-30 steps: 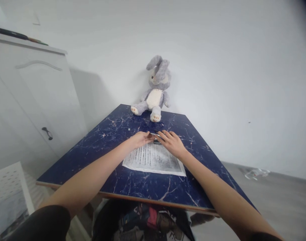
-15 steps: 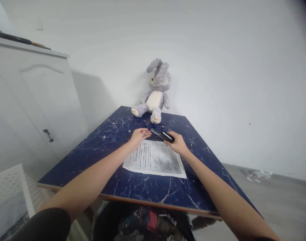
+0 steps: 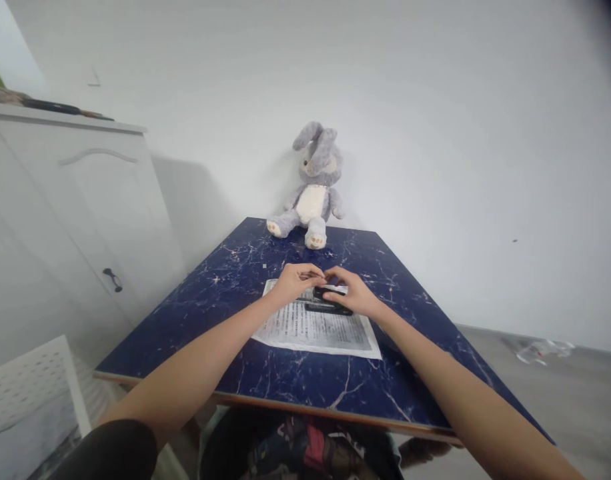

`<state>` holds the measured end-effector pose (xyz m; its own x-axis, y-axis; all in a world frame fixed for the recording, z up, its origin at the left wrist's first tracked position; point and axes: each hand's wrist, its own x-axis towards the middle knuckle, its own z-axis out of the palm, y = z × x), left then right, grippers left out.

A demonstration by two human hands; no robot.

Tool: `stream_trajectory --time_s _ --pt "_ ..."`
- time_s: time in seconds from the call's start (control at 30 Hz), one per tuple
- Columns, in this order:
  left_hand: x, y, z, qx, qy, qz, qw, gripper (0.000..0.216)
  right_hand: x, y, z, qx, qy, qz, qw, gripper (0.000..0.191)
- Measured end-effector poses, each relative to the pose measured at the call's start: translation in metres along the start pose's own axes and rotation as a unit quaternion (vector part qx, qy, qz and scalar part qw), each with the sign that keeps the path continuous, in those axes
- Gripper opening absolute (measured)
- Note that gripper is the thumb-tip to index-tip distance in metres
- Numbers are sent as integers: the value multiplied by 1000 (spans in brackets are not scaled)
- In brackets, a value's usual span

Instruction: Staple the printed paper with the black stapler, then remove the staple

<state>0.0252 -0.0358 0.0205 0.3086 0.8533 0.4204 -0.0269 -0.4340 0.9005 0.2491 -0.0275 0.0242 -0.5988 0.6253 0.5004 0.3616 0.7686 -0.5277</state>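
Working over a blue marbled bench (image 3: 295,383), I hold a black stapler (image 3: 329,309) over a printed sheet (image 3: 320,335), my right hand (image 3: 356,295) curled partway around it. My left hand (image 3: 294,283) bends close beside, its grip hidden. Handling seems midway: stapler and paper are together, but no staple shows.

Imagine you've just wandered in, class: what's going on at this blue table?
A person has both hands at a black stapler. The right hand holds it on or just above a printed sheet; the left hand is right beside it, contact unclear. A grey plush rabbit sits farther back on the table.
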Motion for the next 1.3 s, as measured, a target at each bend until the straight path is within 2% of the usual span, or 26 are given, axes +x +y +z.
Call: stream_trajectory --time_s 0.07,0.13,0.27,0.4,0.5,0.73,0.83,0.9,0.97,1.03,1.1,1.17,1.23,1.3 --pt "-3 8 1 18 -15 12 1000 22 2 -7 0 -12 78 -42 996 39" --pt "-5 15 1 38 -19 18 999 21 3 -15 2 -27 123 -78 989 33" --pt "-7 20 -1 87 -17 19 996 25 2 -26 7 -62 149 -122 979 19" --pt "-8 20 -2 132 -25 42 990 25 2 -26 6 -101 166 -152 969 16" --pt "-8 21 -2 120 -43 49 991 29 2 -22 3 -105 191 -151 964 16" --pt "-8 20 1 38 -78 22 996 36 -2 -13 4 -105 202 -137 964 13" --pt "-7 19 1 50 -52 27 997 32 -3 -4 -3 -110 235 -123 958 12" --pt "-5 19 -5 141 14 27 990 22 -4 9 -16 -135 260 -83 953 15" --pt "0 15 -17 279 106 5 955 17 -7 30 -33 -181 267 -20 946 17" --pt "5 8 -34 411 170 -48 894 18 -14 56 -50 -236 247 56 938 17" --pt "8 -3 -53 541 184 -123 811 27 -22 80 -63 -283 213 153 923 16" --pt "9 -15 -69 604 191 -203 747 41 -28 100 -70 -313 175 237 903 17" --pt "9 -25 -82 630 162 -251 717 42 -32 114 -71 -331 139 277 891 19" --pt "10 -32 -90 641 123 -266 710 35 -33 121 -68 -341 106 276 893 21"
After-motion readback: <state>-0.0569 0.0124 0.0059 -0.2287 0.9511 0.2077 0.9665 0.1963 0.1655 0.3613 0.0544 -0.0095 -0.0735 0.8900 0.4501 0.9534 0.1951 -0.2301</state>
